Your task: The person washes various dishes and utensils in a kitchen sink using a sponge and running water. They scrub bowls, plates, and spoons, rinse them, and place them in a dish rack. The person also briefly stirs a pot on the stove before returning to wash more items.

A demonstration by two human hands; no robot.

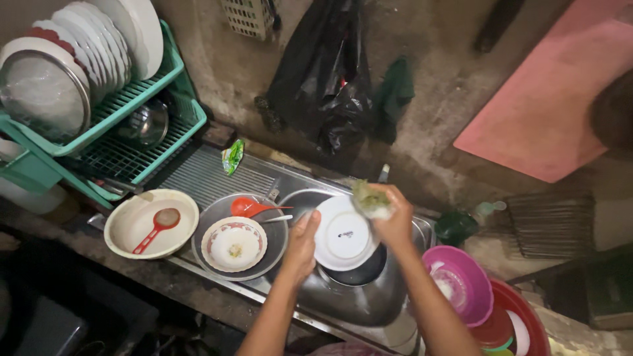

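Both forearms are reaching up from the lower edge of the head view toward the steel sink (pixel 369 303). Left hand (pixel 300 247) is gripping the rim of a white plate (pixel 343 234), fingers closed on its left edge, and is holding the plate tilted over the basin, underside facing up. Right hand (pixel 394 221) is clamped around a green scouring sponge (pixel 369 199) and is pressing it against the plate's upper right rim.

Left of the basin, a grey metal basin (pixel 212 217) is holding a patterned bowl (pixel 234 244) and a red ladle (pixel 249 207). Just beside it, a cream bowl (pixel 132 221) is holding a red strainer spoon (pixel 158 227). A green dish rack (pixel 119 112) above is carrying upright white plates (pixel 99 39). A pink bowl (pixel 461 283) is sitting on a red tub (pixel 527 316) at the right.

Risk assessment: the plate is being held by one edge only, likely wet and soapy. Sponge pressure on the far rim could be levering it out of the left grip; a slip would be dropping it onto the steel or against the crowded crockery alongside, chipping either.
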